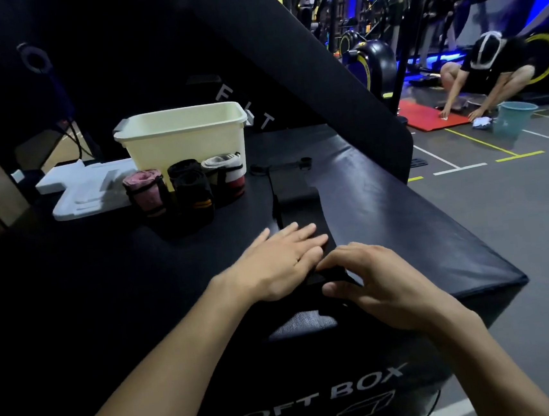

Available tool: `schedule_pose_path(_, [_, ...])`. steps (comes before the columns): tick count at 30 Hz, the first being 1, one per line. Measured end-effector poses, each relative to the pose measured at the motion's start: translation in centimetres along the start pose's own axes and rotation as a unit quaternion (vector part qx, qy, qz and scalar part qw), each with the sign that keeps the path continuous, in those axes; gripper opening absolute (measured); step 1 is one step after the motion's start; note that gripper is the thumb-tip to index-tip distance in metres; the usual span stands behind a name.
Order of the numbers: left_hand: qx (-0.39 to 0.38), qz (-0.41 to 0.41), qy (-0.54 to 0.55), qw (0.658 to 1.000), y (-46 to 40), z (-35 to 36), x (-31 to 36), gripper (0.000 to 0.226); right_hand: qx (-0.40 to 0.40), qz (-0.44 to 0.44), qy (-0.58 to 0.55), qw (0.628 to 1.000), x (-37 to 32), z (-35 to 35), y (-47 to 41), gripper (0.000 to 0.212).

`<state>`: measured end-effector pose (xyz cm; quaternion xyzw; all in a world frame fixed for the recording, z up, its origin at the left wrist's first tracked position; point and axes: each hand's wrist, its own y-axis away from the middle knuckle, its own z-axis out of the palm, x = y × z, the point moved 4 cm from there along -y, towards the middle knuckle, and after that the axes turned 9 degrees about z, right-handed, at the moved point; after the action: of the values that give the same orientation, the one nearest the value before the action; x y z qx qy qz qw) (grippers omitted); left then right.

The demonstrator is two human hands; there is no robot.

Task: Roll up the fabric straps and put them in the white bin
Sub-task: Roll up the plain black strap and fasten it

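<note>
A black padded box [402, 229], lettered "SOFT BOX" on its near face, fills most of the view, and a second black pad [302, 54] is leaned upright behind it. On the far part of the box top a white bin [182, 136] is set, with a white foam tray [80, 189] lying to its left. Just in front of the bin three rolled fabric straps are stood together: a pink roll [146, 193] on the left, a black roll with an orange stripe [194, 192] in the middle, and a grey and red roll [226, 175] on the right, the last touching the bin's front wall. A black strap [294, 202] is laid out flat along the box top, from a loop end near the bin toward the near edge. The left hand [281, 260] is pressed flat on this strap, fingers straight and together. The right hand [381, 281] is curled over the strap's near end, where the black fabric is pinched between thumb and fingertips. On the gym floor at far right a crouching person [488, 76] is seen over a red mat [432, 115], beside a teal bucket [512, 117].
</note>
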<state>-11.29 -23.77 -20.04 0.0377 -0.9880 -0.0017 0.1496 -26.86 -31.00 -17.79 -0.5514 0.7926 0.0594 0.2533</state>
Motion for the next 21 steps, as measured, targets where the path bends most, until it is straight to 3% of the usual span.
schedule_pose_path(9, [-0.055, -0.078, -0.036, 0.995, -7.7, -1.7, -4.3, 0.063, -0.007, 0.017, -0.019, 1.0, 0.3, -0.2, 0.1, 0.026])
schedule_pose_path(15, [-0.023, -0.108, -0.033, 0.993, -10.6, -1.5, -7.1, 0.06, -0.02, 0.012, -0.052, 0.998, 0.6, 0.0, -0.1, 0.024])
schedule_pose_path(21, [0.031, -0.059, -0.027, 0.997, -11.7, -2.1, -8.7, 0.055, -0.016, 0.01, -0.069, 0.997, 0.8, 0.2, -0.4, 0.027])
